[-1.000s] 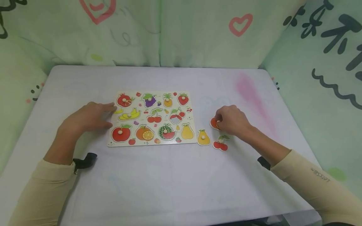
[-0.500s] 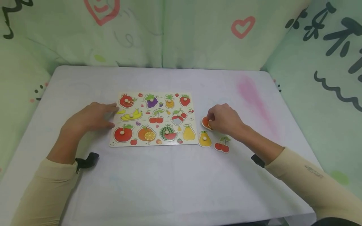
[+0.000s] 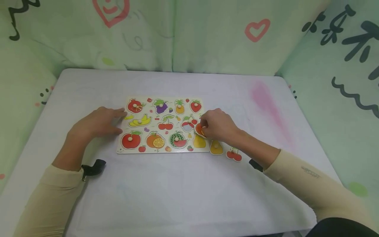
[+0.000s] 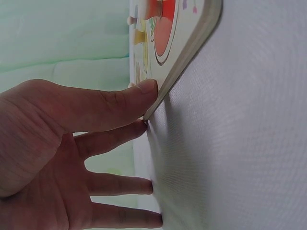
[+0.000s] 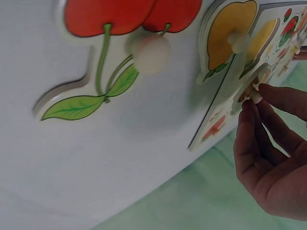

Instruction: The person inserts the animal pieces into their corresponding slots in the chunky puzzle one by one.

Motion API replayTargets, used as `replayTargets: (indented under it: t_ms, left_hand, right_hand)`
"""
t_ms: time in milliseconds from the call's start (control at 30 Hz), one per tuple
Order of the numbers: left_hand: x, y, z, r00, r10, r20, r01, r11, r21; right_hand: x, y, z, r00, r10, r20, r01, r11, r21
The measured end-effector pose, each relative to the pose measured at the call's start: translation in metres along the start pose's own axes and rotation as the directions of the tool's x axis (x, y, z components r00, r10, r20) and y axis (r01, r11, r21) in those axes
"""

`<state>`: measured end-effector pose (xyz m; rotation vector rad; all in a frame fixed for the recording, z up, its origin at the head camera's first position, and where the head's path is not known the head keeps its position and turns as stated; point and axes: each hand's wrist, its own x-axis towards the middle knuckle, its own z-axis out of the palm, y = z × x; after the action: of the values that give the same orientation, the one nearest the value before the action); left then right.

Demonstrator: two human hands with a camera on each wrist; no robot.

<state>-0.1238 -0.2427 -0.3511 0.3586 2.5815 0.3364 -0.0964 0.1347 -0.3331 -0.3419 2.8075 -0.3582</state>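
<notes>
A fruit puzzle board [image 3: 174,149] lies flat on the table, with several knobbed pieces in it. My left hand [image 3: 96,123] is at its left edge with fingers spread, the thumb [image 4: 127,100] touching the edge in the left wrist view. Over the board's right side, my right hand [image 3: 219,123] pinches an orange puzzle piece [image 3: 199,130] by its small knob. Much of that piece is covered by the fingers. Just right of the board lie a pear piece [image 3: 216,148] and a cherry piece [image 3: 234,155], the latter close up in the right wrist view.
A white cloth covers the table [image 3: 165,194], with a pink smear [image 3: 266,102] at the right. Green printed curtains [image 3: 207,46] stand behind and at both sides. A black strap part [image 3: 94,168] sits at the left wrist.
My right hand has carried the orange piece leftward from beside the cherry piece to over the board's right side. The left hand keeps its place at the board's edge.
</notes>
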Motion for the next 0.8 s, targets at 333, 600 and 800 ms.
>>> replayTargets:
  t_ms: [333,600,800]
  left_hand:
    - [-0.001,0.002,0.000,1.000,0.004,-0.014,-0.004,1.000,-0.004]
    - [0.000,0.001,0.000,1.000,0.000,-0.010,-0.001,1.000,-0.008]
    - [0.000,0.001,0.000,1.000,-0.002,-0.012,0.002,1.000,-0.006]
  right_hand:
    - [0.014,-0.034,0.008,0.993,-0.114,0.017,0.114,0.994,0.001]
    - [0.022,-0.060,0.013,0.982,-0.185,0.042,0.184,0.983,0.015]
    - [0.028,-0.080,0.016,0.973,-0.217,0.076,0.215,0.976,0.034]
